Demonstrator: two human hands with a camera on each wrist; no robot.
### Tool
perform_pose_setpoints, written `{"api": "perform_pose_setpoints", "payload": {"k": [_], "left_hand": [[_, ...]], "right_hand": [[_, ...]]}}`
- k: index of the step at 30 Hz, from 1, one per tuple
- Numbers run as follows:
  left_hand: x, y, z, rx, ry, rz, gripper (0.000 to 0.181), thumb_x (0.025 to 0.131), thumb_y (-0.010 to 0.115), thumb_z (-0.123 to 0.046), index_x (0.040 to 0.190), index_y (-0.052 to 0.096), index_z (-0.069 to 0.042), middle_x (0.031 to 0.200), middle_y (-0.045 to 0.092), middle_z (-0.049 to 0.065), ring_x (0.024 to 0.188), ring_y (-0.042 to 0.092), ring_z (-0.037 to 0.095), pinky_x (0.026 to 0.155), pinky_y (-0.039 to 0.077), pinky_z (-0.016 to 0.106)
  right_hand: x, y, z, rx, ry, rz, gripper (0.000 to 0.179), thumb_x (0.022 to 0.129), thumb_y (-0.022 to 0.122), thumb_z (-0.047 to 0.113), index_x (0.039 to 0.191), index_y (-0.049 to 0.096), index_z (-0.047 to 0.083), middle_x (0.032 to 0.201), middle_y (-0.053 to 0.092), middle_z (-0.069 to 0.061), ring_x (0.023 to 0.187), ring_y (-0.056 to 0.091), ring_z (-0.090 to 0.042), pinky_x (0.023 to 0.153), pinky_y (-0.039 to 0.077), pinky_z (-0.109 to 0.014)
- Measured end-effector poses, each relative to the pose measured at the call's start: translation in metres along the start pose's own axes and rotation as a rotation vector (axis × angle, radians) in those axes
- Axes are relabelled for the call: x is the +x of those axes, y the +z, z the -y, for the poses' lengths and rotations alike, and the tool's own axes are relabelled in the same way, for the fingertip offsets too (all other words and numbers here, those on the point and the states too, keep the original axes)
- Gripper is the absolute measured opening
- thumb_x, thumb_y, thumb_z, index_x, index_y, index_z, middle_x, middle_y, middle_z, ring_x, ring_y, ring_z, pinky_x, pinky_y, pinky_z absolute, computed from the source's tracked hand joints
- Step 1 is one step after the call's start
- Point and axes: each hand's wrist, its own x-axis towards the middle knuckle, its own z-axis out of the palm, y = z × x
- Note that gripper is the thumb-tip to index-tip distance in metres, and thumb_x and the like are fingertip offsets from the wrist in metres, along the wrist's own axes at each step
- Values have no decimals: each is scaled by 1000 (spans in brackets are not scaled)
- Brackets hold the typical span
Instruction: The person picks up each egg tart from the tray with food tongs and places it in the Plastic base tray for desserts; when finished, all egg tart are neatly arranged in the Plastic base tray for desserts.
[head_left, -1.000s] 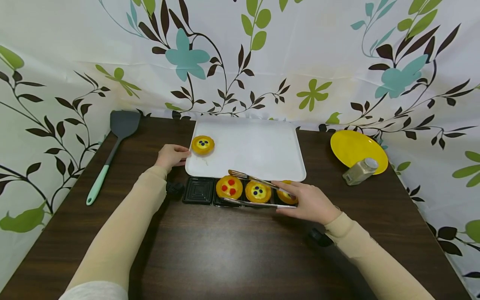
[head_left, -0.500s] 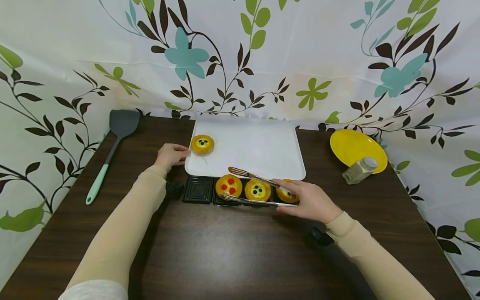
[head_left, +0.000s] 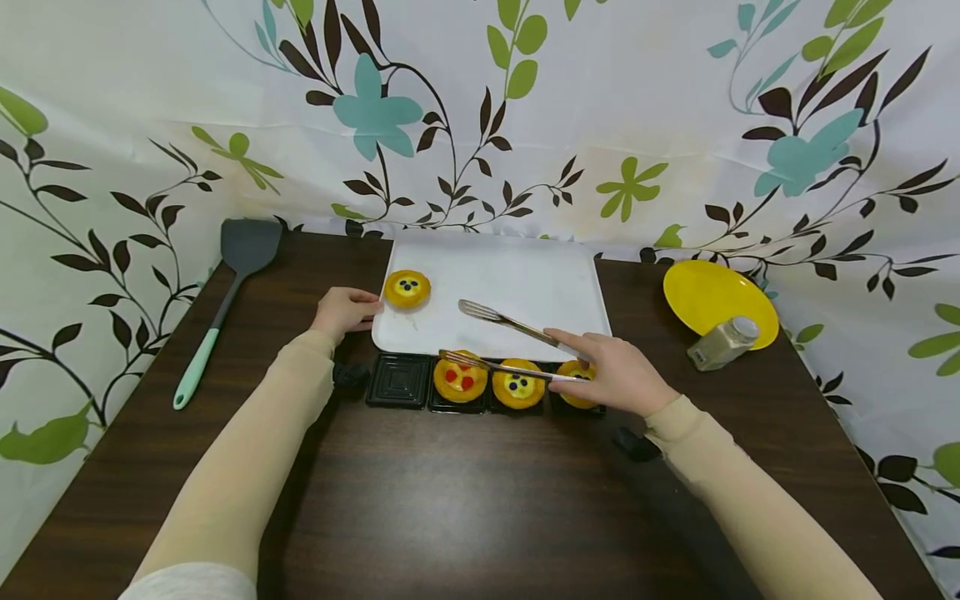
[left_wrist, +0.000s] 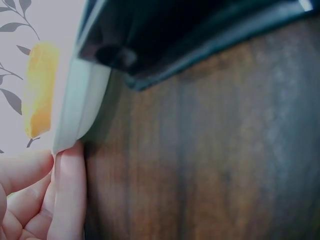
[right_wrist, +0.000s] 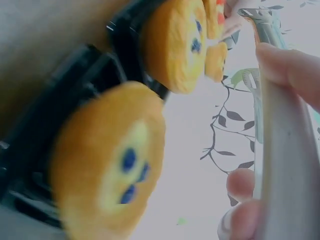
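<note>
My left hand (head_left: 345, 312) pinches the left edge of a white tray (head_left: 517, 271); in the left wrist view, thumb and fingers lie on either side of its rim (left_wrist: 82, 107). My right hand (head_left: 621, 373) holds metal tongs (head_left: 512, 322), their arms spread apart with nothing between them. The tongs hover over the tray's front and a black plastic container (head_left: 397, 381). Three tarts sit in the container: one with red pieces (head_left: 459, 385), one with blueberries (head_left: 517, 388), and a partly covered blueberry one (head_left: 576, 395). A further blueberry tart (head_left: 407, 289) rests on the tray's left end.
A grey spatula with a mint handle (head_left: 197, 369) lies at the left. On the right stand a yellow plate (head_left: 701, 296) and a tilted seasoning jar (head_left: 722, 343) leaning on its rim. A patterned cloth (head_left: 480, 117) hangs behind the dark wooden table (head_left: 450, 500).
The tongs have risen away from the container's tarts and shifted back toward the tray, with my right hand. The left hand and the tarts stay where they were.
</note>
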Motion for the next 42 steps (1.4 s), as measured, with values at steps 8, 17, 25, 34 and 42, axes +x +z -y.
{"api": "perform_pose_setpoints", "payload": {"k": [8, 17, 25, 34, 42], "left_hand": [[0, -1, 3, -14, 6, 1, 39, 95, 57, -15, 129, 54, 6, 128, 53, 24, 113, 57, 32, 86, 54, 32], [2, 2, 5, -26, 8, -9, 38, 95, 59, -15, 128, 55, 5, 126, 54, 23, 109, 59, 31, 85, 55, 31], [1, 4, 2, -46, 12, -15, 37, 94, 59, -15, 126, 57, 4, 127, 54, 22, 110, 58, 30, 85, 55, 32], [3, 4, 4, -44, 14, -31, 36, 94, 59, -14, 125, 58, 4, 125, 56, 22, 111, 59, 31, 83, 56, 30], [0, 0, 4, -22, 39, -41, 36, 94, 59, -15, 125, 57, 5, 124, 56, 23, 110, 59, 32, 85, 56, 33]], "right_hand": [[43, -3, -1, -28, 30, 25, 74, 81, 68, 55, 144, 42, 26, 74, 55, -3, 62, 43, -15, 50, 35, -27], [83, 5, 6, -9, 45, 52, 74, 81, 68, 53, 144, 43, 23, 69, 53, 0, 61, 47, -16, 53, 39, -28], [107, 10, 13, 12, 59, 78, 74, 81, 69, 51, 144, 43, 23, 55, 41, 1, 54, 42, -15, 50, 34, -28], [124, 18, 19, 1, 84, 101, 76, 80, 70, 50, 144, 42, 22, 77, 64, -8, 63, 50, -19, 62, 46, -34], [131, 22, 24, 21, 101, 116, 75, 80, 71, 49, 144, 43, 23, 55, 45, -1, 52, 40, -16, 53, 38, -30]]}}
